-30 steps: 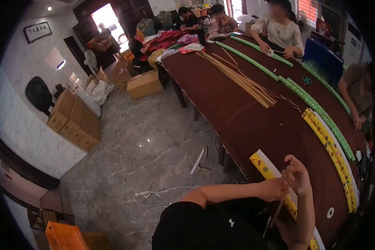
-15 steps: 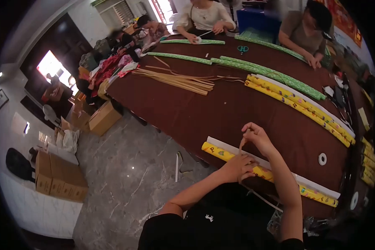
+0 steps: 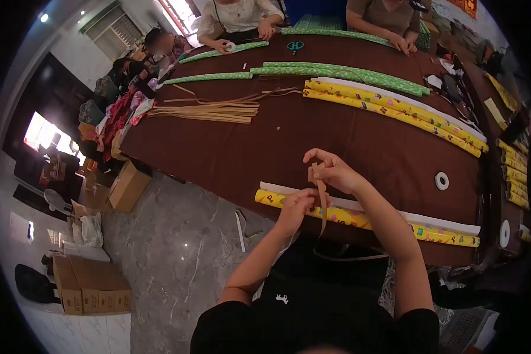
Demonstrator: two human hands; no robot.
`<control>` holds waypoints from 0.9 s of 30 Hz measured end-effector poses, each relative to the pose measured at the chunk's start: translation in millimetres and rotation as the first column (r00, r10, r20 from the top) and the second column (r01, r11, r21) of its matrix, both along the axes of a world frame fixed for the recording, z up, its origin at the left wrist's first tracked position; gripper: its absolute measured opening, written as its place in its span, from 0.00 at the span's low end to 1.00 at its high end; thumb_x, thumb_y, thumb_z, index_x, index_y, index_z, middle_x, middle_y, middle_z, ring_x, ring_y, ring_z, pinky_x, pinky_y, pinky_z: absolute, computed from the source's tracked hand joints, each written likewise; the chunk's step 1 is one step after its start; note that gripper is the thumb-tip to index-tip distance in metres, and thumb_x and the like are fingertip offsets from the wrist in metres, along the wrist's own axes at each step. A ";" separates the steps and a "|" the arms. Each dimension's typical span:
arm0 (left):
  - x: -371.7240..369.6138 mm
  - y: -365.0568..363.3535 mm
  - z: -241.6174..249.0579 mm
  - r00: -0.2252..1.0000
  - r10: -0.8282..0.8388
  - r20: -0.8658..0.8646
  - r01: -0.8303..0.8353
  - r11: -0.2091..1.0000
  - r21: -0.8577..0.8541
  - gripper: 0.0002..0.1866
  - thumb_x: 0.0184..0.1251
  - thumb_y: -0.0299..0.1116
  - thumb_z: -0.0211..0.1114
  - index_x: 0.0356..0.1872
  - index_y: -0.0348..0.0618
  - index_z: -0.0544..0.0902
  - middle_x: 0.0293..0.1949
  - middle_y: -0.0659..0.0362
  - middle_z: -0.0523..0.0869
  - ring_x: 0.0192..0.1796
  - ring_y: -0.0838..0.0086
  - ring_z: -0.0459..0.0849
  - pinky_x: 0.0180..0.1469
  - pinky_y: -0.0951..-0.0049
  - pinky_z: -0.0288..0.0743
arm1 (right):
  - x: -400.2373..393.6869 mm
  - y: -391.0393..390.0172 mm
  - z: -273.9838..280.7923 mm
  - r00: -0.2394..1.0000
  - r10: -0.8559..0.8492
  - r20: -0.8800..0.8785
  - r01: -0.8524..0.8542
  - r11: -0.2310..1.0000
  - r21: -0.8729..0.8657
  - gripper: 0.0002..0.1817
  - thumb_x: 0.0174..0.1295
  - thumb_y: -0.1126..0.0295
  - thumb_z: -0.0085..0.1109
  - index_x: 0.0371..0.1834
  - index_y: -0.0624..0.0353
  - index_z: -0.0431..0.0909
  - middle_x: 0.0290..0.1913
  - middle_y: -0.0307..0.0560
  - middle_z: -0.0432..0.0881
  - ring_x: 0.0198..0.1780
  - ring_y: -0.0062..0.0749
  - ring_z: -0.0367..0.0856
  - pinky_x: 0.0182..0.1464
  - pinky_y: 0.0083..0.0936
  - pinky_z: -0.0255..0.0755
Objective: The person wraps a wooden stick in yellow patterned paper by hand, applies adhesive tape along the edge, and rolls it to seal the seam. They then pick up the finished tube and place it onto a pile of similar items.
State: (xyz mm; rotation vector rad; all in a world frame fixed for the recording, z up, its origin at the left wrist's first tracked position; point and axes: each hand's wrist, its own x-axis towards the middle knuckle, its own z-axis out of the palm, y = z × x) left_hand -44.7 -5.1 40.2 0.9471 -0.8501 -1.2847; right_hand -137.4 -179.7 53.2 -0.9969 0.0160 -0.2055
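Both hands sit over the yellow roll (image 3: pixel 360 219) at the table (image 3: pixel 265 147) edge. Right hand (image 3: pixel 331 170) pinches the top of a tan strip (image 3: pixel 322 200), left hand (image 3: pixel 298 203) grips it lower, keeping it taut and vertical.

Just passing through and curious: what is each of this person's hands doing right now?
Left hand: closed, pinching the thin tan strip low down.
Right hand: partly closed, fingers on the strip's top end, above the yellow patterned roll.
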 end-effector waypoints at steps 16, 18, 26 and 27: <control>2.1 16.5 14.5 0.765 0.642 -0.050 -0.638 0.766 0.079 0.10 0.75 0.30 0.62 0.44 0.31 0.84 0.35 0.58 0.86 0.32 0.79 0.81 0.36 0.78 0.77 | 10.1 29.5 -6.6 0.968 -0.222 0.115 0.250 0.833 -0.493 0.15 0.60 0.70 0.72 0.44 0.57 0.74 0.31 0.34 0.76 0.35 0.15 0.76 0.42 0.18 0.72; 5.3 16.2 11.9 0.746 0.664 -0.048 -0.657 0.746 0.111 0.10 0.74 0.30 0.62 0.44 0.31 0.84 0.36 0.58 0.86 0.34 0.78 0.83 0.39 0.77 0.79 | 5.2 34.1 -2.0 0.981 -0.180 0.066 0.183 0.778 -0.601 0.15 0.59 0.69 0.73 0.42 0.56 0.74 0.30 0.33 0.75 0.34 0.14 0.76 0.40 0.18 0.72; 2.8 19.4 6.5 0.674 0.730 -0.115 -0.731 0.681 0.038 0.10 0.72 0.25 0.64 0.48 0.29 0.83 0.37 0.57 0.87 0.36 0.77 0.85 0.41 0.76 0.82 | 8.0 42.9 0.1 0.997 -0.026 -0.069 -0.003 0.921 -0.390 0.20 0.59 0.73 0.72 0.46 0.56 0.67 0.27 0.37 0.79 0.28 0.15 0.76 0.34 0.16 0.70; 0.7 22.3 6.0 0.675 0.729 -0.114 -0.730 0.682 0.041 0.10 0.72 0.25 0.64 0.48 0.29 0.83 0.37 0.57 0.87 0.36 0.77 0.85 0.41 0.76 0.82 | 6.6 40.8 1.9 0.997 -0.027 -0.070 -0.002 0.922 -0.388 0.20 0.59 0.73 0.72 0.46 0.56 0.67 0.27 0.37 0.79 0.28 0.15 0.76 0.34 0.16 0.70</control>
